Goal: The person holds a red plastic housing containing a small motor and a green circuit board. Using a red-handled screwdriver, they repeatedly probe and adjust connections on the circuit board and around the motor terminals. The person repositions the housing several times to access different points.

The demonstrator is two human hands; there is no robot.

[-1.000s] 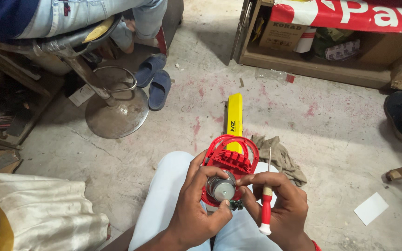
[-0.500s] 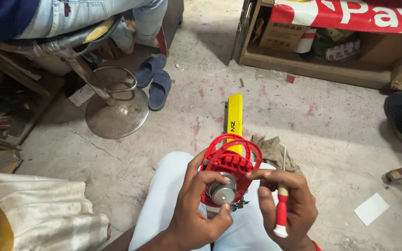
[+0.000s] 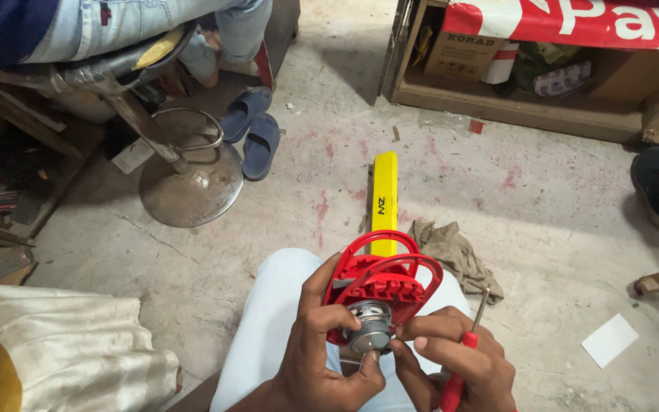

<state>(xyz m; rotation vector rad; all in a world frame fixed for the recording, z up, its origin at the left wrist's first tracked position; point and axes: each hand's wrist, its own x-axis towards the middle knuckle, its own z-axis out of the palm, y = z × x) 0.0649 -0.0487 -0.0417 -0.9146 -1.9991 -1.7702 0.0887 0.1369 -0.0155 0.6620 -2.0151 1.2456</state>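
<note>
while the left hand (image 3: 322, 347) is curling its fingers round the red plastic housing (image 3: 381, 284) over the near lap, the right hand (image 3: 451, 358) is pinching the round metal motor (image 3: 368, 336) at its face — with a red-handled screwdriver (image 3: 463, 355) tucked under closed fingers. steadying the housing firmly and keeping the motor square seems wise — the yellow part (image 3: 384, 200) is pointing far.

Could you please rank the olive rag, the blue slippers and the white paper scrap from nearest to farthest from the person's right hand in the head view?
From the right hand:
1. Olive rag, on the floor just ahead.
2. White paper scrap, farther out to the right.
3. Blue slippers, far ahead to the left, by the stool base.
</note>
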